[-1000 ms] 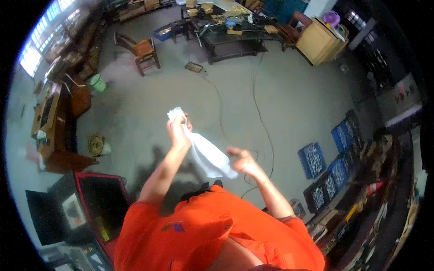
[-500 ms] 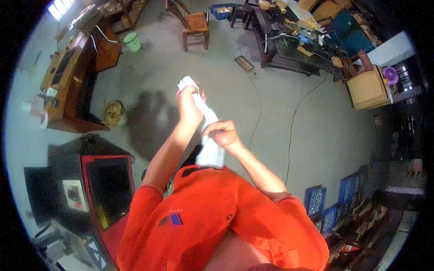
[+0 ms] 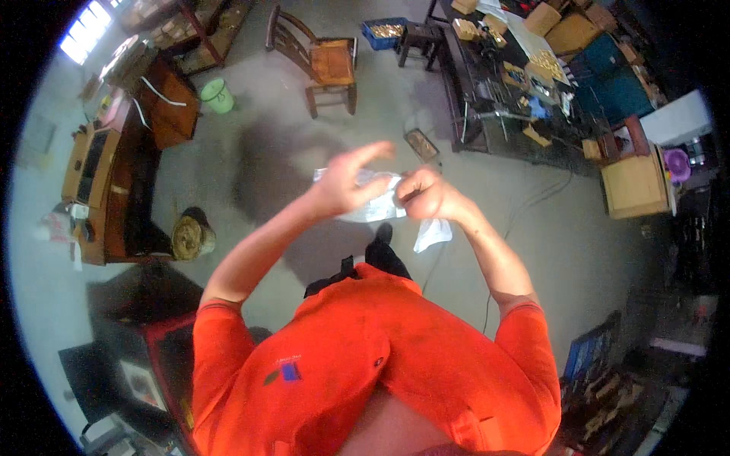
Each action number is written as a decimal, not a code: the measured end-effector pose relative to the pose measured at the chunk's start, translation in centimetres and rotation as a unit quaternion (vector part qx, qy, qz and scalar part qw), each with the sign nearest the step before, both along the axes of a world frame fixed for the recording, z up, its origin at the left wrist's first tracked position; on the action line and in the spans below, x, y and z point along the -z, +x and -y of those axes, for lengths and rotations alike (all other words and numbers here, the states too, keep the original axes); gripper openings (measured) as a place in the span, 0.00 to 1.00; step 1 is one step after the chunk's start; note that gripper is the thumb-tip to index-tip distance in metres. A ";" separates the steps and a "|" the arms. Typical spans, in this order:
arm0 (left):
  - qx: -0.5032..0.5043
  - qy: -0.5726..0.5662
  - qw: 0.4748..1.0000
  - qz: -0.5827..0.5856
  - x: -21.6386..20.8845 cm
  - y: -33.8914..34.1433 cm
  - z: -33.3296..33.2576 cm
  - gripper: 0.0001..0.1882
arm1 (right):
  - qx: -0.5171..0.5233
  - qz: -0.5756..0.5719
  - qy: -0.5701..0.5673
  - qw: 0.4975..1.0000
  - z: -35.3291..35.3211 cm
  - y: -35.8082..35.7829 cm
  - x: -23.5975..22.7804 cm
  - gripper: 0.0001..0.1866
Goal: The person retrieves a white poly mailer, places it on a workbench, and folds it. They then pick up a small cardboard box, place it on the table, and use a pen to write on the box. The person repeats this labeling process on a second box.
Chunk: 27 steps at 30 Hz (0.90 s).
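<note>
A worker in an orange shirt (image 3: 334, 342) handles a crumpled white sheet (image 3: 378, 207) of thin material above the gray floor (image 3: 517, 258) of a cluttered workshop. The sheet is held up in front of the body at about the middle of the view, stretching between the two hands, with a loose end hanging below the right wrist.

The right hand (image 3: 432, 197) is curled into a near fist, its fingers pinching the sheet. The left hand (image 3: 342, 186), slightly blurred, overlaps the sheet's other end with its fingers spread, the forefinger pointing toward the right hand and the thumb apart below it; whether the palm touches the material cannot be told. A black shoe (image 3: 383, 233) shows beneath.

Beyond the hands, a shallow rectangular tray (image 3: 422, 144) lies on the floor near a dark tabletop (image 3: 473, 76) loaded with tools and wooden pieces. A wooden chair (image 3: 332, 61) stands to the left of a blue crate (image 3: 374, 38) and a dark stool (image 3: 414, 34). Farther left, a green bucket (image 3: 218, 97) sits beside brown furniture (image 3: 179, 118), with a round container (image 3: 186, 237) nearer the worker.
</note>
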<state>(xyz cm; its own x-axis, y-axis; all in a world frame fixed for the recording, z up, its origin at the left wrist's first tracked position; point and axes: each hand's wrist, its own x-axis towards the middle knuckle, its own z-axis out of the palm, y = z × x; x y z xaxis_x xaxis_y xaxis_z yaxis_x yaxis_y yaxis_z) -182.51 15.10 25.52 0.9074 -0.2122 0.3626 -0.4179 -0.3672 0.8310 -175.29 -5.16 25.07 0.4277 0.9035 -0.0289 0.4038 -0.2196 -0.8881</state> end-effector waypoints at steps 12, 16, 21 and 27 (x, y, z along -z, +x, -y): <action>-0.149 -0.228 0.942 -0.196 3.8 28.8 1.4 0.17 | 0.256 -0.233 0.282 0.895 -4.2 28.5 0.7 0.14; -0.096 -0.167 0.962 -0.192 7.8 36.7 1.1 0.13 | 0.392 -0.118 0.327 0.852 -7.3 36.8 3.4 0.13; 0.004 -0.009 0.988 -0.153 9.3 50.9 -2.0 0.21 | 0.438 -0.204 0.343 0.806 -9.5 50.4 6.1 0.07; 0.186 -0.186 0.916 -0.302 6.1 64.4 -3.8 0.34 | 0.518 -0.197 0.321 0.768 -10.5 60.7 4.8 0.07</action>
